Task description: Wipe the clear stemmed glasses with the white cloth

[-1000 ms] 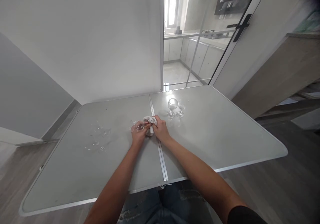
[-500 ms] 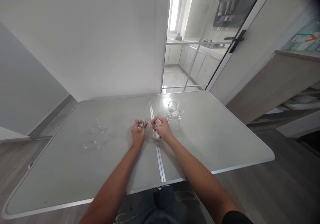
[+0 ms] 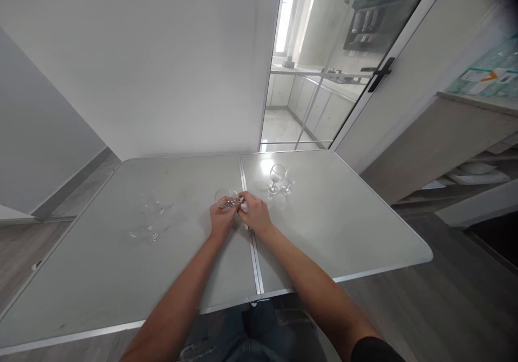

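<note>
My left hand (image 3: pixel 221 220) is closed around a clear stemmed glass (image 3: pixel 223 193), which lies tilted in the fingers just above the table. Close against it, my right hand (image 3: pixel 256 214) grips a crumpled white cloth or tissue (image 3: pixel 244 207), mostly hidden by the fingers. Its fingertips meet the stem or foot end of the glass. Beyond the right hand stand two clear stemmed glasses, one round-bowled (image 3: pixel 277 174) and one beside it (image 3: pixel 288 179). Off to the left are several more transparent glasses (image 3: pixel 150 228), faint against the tabletop and seemingly on their sides.
The pale table (image 3: pixel 324 227) has a metal seam (image 3: pixel 254 265) down its middle and a metal edge. A white wall (image 3: pixel 182 70) rises behind it. Back right is a glass door with a black handle (image 3: pixel 378 76); shelves (image 3: pixel 465 135) stand at the right.
My right hand has moved left with the white cloth, closing the gap to the glass. The glass has turned slightly in my left hand. The view has shifted a little.
</note>
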`<state>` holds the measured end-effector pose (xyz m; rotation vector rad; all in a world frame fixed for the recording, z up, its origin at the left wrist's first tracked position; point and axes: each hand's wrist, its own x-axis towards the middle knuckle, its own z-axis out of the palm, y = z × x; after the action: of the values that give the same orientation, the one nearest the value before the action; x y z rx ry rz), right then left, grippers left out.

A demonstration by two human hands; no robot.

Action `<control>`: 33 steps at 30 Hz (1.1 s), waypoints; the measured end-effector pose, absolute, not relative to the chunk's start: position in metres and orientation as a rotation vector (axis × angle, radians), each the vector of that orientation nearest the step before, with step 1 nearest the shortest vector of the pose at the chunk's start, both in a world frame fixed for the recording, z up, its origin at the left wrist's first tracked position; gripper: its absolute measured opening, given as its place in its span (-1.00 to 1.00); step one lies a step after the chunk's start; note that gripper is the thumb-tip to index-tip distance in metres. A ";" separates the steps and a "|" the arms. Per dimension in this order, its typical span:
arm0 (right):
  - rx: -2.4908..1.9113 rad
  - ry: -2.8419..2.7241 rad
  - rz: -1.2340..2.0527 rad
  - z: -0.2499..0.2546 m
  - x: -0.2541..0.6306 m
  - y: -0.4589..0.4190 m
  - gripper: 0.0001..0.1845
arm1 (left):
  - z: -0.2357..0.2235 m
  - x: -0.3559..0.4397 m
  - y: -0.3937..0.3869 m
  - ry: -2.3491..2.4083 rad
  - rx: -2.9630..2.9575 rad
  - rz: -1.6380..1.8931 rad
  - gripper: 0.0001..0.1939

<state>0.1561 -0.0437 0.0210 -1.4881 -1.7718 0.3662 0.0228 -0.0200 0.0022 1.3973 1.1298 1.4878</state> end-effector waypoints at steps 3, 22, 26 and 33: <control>-1.575 -1.798 0.317 0.019 0.158 -0.044 -0.75 | -0.001 0.021 -0.020 1.095 1.395 1.422 -0.83; -1.609 -1.270 0.177 0.050 0.267 -0.110 -0.74 | 0.003 0.024 -0.016 0.967 1.344 1.376 -0.70; -1.855 -1.229 0.126 0.033 0.342 -0.102 -0.70 | 0.004 0.026 -0.015 0.949 1.327 1.361 -0.63; -1.904 -1.191 0.375 0.000 0.386 -0.039 -0.71 | 0.004 0.024 -0.016 0.995 1.454 1.228 -0.68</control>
<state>0.3858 -0.0387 0.0005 -1.9044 -1.1913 0.3755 0.0241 -0.0157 0.0041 1.4535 0.9951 1.2279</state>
